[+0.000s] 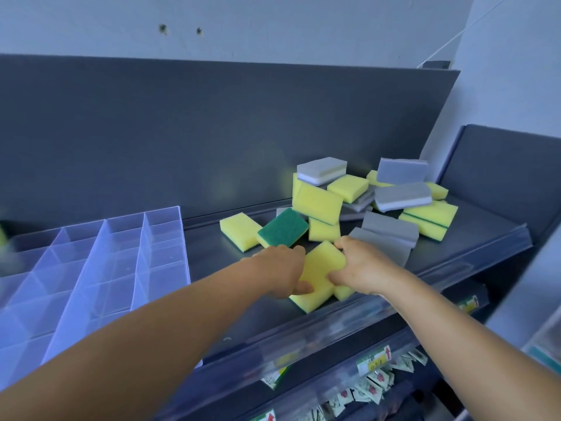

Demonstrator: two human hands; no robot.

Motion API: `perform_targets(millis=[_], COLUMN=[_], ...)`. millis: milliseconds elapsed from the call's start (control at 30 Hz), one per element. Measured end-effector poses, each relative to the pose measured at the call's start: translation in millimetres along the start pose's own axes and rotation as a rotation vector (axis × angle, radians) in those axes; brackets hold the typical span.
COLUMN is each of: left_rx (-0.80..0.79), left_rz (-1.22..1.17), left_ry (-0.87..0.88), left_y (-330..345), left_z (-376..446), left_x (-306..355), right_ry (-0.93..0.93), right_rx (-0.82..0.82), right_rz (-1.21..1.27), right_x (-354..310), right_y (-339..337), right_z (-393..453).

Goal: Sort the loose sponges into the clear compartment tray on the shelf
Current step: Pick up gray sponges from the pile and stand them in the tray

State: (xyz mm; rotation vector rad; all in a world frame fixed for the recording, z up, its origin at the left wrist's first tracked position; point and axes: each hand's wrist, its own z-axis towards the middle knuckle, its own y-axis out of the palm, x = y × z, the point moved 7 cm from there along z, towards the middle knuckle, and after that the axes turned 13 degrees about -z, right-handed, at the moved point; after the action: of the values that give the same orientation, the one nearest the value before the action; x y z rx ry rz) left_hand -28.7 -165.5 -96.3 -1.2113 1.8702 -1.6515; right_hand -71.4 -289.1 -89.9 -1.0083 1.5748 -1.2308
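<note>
Both hands meet at a yellow sponge (pixel 320 268) near the front edge of the dark shelf. My left hand (pixel 280 268) grips its left side with the thumb underneath, and my right hand (pixel 361 268) grips its right side. A second yellow sponge (pixel 343 292) peeks out below my right hand. Behind them lies a loose pile of yellow sponges (pixel 317 202), a green-topped sponge (pixel 283 227) and grey sponges (pixel 385 232). The clear compartment tray (pixel 106 268) stands to the left on the same shelf, its visible compartments holding nothing.
The dark shelf (pixel 212 259) has a clear plastic front lip (pixel 318 332). A grey back panel (pixel 212 132) rises behind it. Lower shelves hold small packets (pixel 376 381) with price tags. A second shelf unit (pixel 501 177) adjoins on the right.
</note>
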Motion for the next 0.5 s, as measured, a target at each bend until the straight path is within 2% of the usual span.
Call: perform_targets(millis=[100,233,400,500], left_rx=[0.048,0.159,0.370,0.517], left_rz=[-0.017,-0.153,-0.343,-0.444], left_ry=[0.000,-0.044,0.005,0.071], left_y=[-4.7,-21.5,-55.4,-85.5], left_z=[-9.2,-24.5,-52.4,-80.4], left_x=[2.8,-4.1,-21.2,-35.7], right_ry=[-0.027,-0.101,-0.193,-0.288], right_rx=[0.041,0.077,0.133,0.254], right_rz=[0.099,0.268,0.556,0.553], right_x=[-1.5,-1.8,-19.7,-46.2], right_y=[-4.9,-14.0,-31.5,-54.2], right_z=[-1.5,-1.2,-4.4,-15.4])
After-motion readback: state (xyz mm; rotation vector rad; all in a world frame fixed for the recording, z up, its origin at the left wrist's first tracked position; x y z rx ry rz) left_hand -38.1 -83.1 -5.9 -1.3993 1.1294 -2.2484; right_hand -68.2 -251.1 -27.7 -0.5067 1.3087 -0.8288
